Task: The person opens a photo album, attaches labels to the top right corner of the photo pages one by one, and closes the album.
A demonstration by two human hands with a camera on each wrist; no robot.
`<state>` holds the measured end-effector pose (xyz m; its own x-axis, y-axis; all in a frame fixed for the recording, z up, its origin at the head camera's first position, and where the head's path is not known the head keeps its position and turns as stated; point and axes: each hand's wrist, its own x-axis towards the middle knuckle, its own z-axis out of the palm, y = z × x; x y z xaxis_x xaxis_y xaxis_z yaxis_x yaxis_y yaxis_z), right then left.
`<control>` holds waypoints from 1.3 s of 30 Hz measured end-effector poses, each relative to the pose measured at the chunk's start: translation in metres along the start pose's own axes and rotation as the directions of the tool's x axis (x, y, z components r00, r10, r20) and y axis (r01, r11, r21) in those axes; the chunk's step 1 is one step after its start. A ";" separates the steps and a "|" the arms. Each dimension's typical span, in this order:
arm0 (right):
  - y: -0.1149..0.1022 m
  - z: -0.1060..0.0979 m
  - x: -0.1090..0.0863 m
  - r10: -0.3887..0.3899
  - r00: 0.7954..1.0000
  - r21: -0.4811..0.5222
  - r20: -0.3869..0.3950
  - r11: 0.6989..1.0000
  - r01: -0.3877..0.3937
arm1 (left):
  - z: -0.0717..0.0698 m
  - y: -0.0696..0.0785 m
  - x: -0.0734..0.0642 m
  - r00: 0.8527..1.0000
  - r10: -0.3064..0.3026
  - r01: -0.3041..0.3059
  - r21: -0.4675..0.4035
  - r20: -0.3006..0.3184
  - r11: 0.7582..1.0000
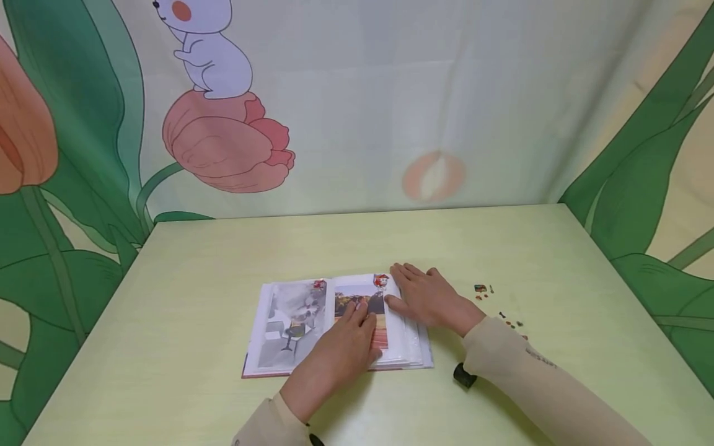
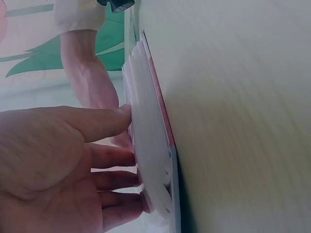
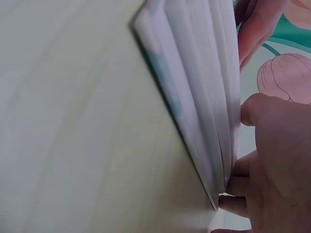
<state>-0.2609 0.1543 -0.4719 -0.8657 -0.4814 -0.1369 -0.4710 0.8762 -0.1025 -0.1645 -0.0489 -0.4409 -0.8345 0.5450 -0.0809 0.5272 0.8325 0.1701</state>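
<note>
A photo album (image 1: 409, 341) lies spread on the table in the head view, with clear sleeves over its pages. Its left page carries a greyish picture (image 1: 279, 347); the right page has a landscape photo (image 1: 381, 334) and a small red-and-white figure (image 1: 381, 280) at its top. My left hand (image 1: 341, 347) rests on the right page with fingers extended, covering part of the photo. Along that page's right edge my right hand (image 1: 426, 298) lies flat, fingers pointing away. The left wrist view shows fingertips touching the stacked pages (image 2: 148, 116). In the right wrist view, the fingers are by the page edges (image 3: 214, 97).
Several tiny coloured pieces (image 1: 480, 288) lie scattered on the pale table (image 1: 184, 297) to the right of the album. A black device (image 1: 464, 376) is at the right sleeve. Behind the table hangs a printed curtain (image 1: 357, 111).
</note>
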 end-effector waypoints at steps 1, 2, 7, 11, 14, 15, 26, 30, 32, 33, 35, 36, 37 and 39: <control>0.000 0.000 0.000 0.000 1.000 -0.001 0.001 1.000 0.000 | -0.001 -0.001 0.000 1.000 -0.001 0.001 -0.010 -0.003 1.000; 0.000 -0.001 0.001 0.003 1.000 0.000 0.005 1.000 -0.003 | -0.001 -0.001 0.000 1.000 -0.001 0.001 -0.021 -0.006 1.000; 0.000 -0.002 0.001 0.011 1.000 0.029 0.000 1.000 -0.011 | -0.002 -0.003 0.001 1.000 -0.003 0.001 -0.055 -0.029 0.998; 0.001 0.000 0.000 0.009 0.999 0.072 -0.040 0.997 -0.006 | -0.003 -0.004 0.001 0.999 -0.013 0.009 -0.091 -0.041 0.996; 0.003 0.001 -0.004 0.012 0.996 0.115 -0.086 0.993 -0.002 | -0.003 -0.005 0.001 0.999 -0.015 0.010 -0.097 -0.047 0.995; 0.003 0.000 -0.005 0.014 0.995 0.136 -0.102 0.991 0.000 | -0.003 -0.006 0.001 0.998 -0.011 0.006 -0.092 -0.056 0.996; 0.002 -0.004 -0.025 0.079 0.984 0.265 -0.161 0.964 -0.034 | -0.007 -0.026 -0.006 0.986 -0.060 0.036 -0.151 -0.155 0.988; 0.001 -0.003 -0.031 0.125 0.980 0.319 -0.157 0.945 -0.069 | -0.008 -0.036 -0.012 0.975 -0.080 0.050 -0.151 -0.206 0.987; 0.001 -0.003 -0.034 0.146 0.977 0.344 -0.158 0.935 -0.084 | -0.009 -0.041 -0.015 0.968 -0.089 0.056 -0.147 -0.236 0.988; 0.001 -0.003 -0.035 0.152 0.975 0.352 -0.164 0.932 -0.086 | -0.009 -0.043 -0.017 0.965 -0.096 0.061 -0.148 -0.245 0.987; 0.001 -0.003 -0.038 0.162 0.971 0.362 -0.176 0.928 -0.089 | -0.009 -0.047 -0.019 0.960 -0.122 0.083 -0.161 -0.251 0.983; 0.001 -0.003 -0.040 0.167 0.969 0.367 -0.180 0.926 -0.091 | -0.009 -0.049 -0.020 0.958 -0.131 0.091 -0.164 -0.254 0.982; 0.001 -0.003 -0.042 0.174 0.968 0.372 -0.182 0.923 -0.096 | -0.009 -0.052 -0.021 0.957 -0.142 0.101 -0.169 -0.254 0.980; 0.001 -0.003 -0.045 0.182 0.965 0.377 -0.188 0.921 -0.100 | -0.010 -0.056 -0.024 0.954 -0.167 0.124 -0.180 -0.250 0.976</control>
<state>-0.2229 0.1765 -0.4628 -0.9532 -0.3004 0.0343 -0.2828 0.8459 -0.4523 -0.1754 -0.1093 -0.4390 -0.9239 0.3561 0.1399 0.3826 0.8621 0.3324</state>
